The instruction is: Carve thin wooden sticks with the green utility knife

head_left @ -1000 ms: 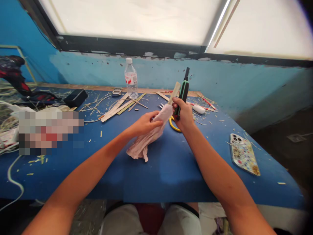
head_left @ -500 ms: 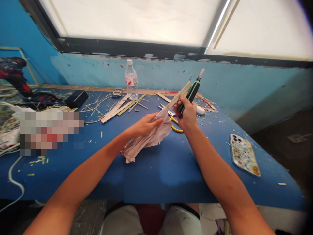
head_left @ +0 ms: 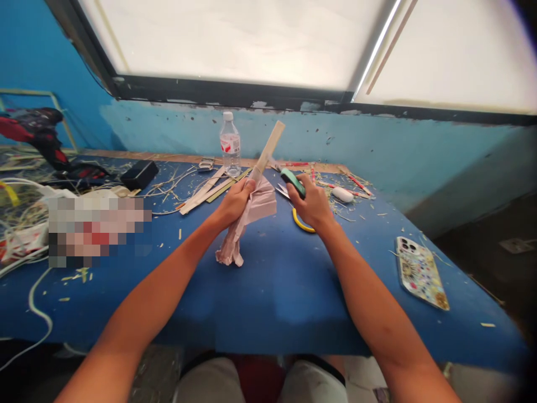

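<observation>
Just above mid-frame, our left hand (head_left: pixel 237 202) grips a pale strip (head_left: pixel 272 141) through a crumpled pink wrap (head_left: pixel 264 201), its long axis slanting toward the upper right, while our right hand's (head_left: pixel 311 204) fingers clasp a green-handled cutter (head_left: pixel 293 182), blade just beside it.

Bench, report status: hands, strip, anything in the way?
Left hand clasping pink wrap around pale strip, upper end bare. Right hand gripping green-and-black cutter, blade near strip, contact unclear. Yellow-handled scissors on table, partly hidden by right hand.
</observation>
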Motion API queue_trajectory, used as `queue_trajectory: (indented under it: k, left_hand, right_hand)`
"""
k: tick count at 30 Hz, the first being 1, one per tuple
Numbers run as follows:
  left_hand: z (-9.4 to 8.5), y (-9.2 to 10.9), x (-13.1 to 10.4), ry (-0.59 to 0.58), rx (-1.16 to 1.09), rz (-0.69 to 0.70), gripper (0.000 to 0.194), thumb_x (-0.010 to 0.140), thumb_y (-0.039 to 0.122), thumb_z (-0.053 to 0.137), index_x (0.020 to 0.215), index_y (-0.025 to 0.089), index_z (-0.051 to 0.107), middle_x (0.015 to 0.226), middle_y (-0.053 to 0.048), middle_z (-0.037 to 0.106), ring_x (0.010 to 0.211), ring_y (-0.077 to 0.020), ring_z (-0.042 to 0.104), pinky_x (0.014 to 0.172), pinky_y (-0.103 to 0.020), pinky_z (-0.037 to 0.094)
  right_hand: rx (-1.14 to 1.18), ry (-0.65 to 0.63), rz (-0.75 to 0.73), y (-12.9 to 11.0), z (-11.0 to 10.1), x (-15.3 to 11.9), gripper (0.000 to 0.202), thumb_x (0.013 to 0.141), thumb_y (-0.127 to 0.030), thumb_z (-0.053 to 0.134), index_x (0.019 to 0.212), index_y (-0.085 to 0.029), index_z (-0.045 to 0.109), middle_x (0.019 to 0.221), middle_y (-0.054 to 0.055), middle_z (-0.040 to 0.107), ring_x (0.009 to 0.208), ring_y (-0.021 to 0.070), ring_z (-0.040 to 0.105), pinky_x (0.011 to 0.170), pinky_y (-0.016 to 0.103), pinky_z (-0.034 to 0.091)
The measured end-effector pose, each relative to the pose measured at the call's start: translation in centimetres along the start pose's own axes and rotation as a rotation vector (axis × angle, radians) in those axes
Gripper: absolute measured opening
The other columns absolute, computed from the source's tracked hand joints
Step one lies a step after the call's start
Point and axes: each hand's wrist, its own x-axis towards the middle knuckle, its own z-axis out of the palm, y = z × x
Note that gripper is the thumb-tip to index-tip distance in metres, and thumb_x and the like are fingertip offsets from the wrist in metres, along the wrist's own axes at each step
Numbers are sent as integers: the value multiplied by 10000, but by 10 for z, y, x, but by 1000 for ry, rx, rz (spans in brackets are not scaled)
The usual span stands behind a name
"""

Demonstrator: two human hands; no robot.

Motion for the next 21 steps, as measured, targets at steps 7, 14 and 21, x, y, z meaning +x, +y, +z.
queue_trajectory:
  k: [7,14,21]
  left_hand:
    - [-6,-10,8,14,163,46,342,983,407,532,728,183,573,741,-21,574,748,-178,477,762,-309,398]
    - [-5,-12,6,26,208,69,339,978,415,520,736,185,579,750,-22,568,738,-178,472,748,-310,367]
    - [-4,-7,4,-9,193,2,303,970,398,503,764,182,560,775,-23,587,745,-173,482,761,-310,374]
  right_hand:
    - [-269,-78,-56,12,7,3,666,926,-831,409,986,-236,704,784,102,717,702,267,635,606,322,262]
    - [-366,-75,-89,17,6,6,624,919,-813,461,972,-245,716,821,100,749,720,260,659,609,321,251]
    - [-436,-56,-87,23,13,10,598,909,-788,517,999,-236,730,866,113,764,767,275,675,637,318,286]
